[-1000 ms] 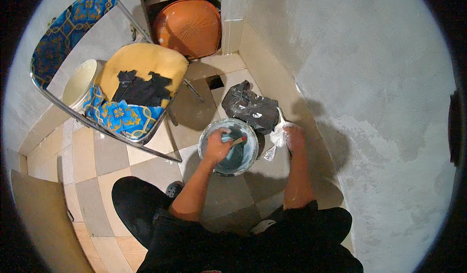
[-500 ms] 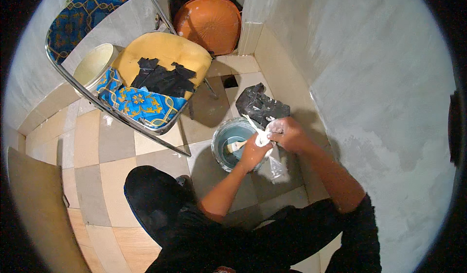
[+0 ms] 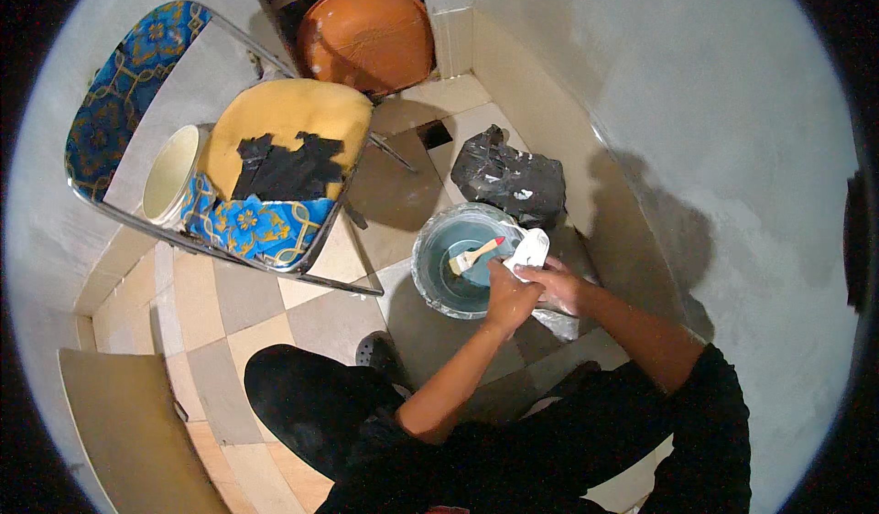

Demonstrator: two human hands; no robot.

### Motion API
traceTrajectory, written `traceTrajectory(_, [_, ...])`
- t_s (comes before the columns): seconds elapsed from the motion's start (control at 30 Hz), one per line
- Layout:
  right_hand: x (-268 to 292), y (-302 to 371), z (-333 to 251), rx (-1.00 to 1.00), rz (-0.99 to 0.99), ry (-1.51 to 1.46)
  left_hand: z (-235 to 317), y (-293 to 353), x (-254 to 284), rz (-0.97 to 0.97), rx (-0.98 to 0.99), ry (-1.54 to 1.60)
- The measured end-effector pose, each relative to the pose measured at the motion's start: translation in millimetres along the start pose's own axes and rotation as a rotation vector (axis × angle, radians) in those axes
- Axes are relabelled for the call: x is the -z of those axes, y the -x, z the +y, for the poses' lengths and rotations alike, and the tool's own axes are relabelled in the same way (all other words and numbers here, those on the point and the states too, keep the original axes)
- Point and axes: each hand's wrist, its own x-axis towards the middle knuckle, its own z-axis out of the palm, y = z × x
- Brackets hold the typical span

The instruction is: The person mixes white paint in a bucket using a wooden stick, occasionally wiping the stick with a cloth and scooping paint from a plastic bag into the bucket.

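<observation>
Both hands are closed on a white plastic bag [image 3: 528, 250], beside the right rim of a grey bucket [image 3: 423, 281]. My left hand [image 3: 509, 296] grips it from the left, and my right hand [image 3: 560, 287] has its fingers pressed against it from the right. A crumpled, see-through part of the bag hangs below my right hand; what it contains I cannot make out. Inside the bucket leans a paintbrush [image 3: 474, 257] with a pale handle and a red tip. Just behind the bucket lies a black plastic bag [image 3: 513, 175] with white smears.
A metal-framed chair [image 3: 302, 281] stands at the left, its yellow seat pad bearing black scraps [image 3: 288, 171]. Behind it is a cream bucket [image 3: 174, 175]. An orange round-edged piece [image 3: 366, 38] leans at the back. A grey wall [image 3: 732, 148] rises on the right.
The white plastic bag's top, stretched and twisted between my hands before, is now bunched upright between them. My hands have come closer together. The whole view has shifted.
</observation>
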Motion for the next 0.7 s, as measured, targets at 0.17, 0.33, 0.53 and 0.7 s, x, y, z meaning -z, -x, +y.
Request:
traceTrajectory(0.17, [19.9,-14.3,11.3,0.032,-0.01,-0.149,5.9,-2.3,-15.3,-0.133,-0.017,-0.113])
traceTrajectory(0.33, [21.0,-18.1,17.9,0.064,0.034,-0.096,-25.1,-16.4,-10.4,-0.225,-0.109,-0.244])
traceTrajectory(0.53, [57.6,-18.1,33.9,0.122,0.207,-0.138,0.0,-28.2,-3.1,-0.54,0.208,0.09])
traceTrajectory(0.7, [57.8,-9.3,7.1,0.06,0.104,-0.156,-16.2,-79.3,62.1,-0.42,0.547,0.103])
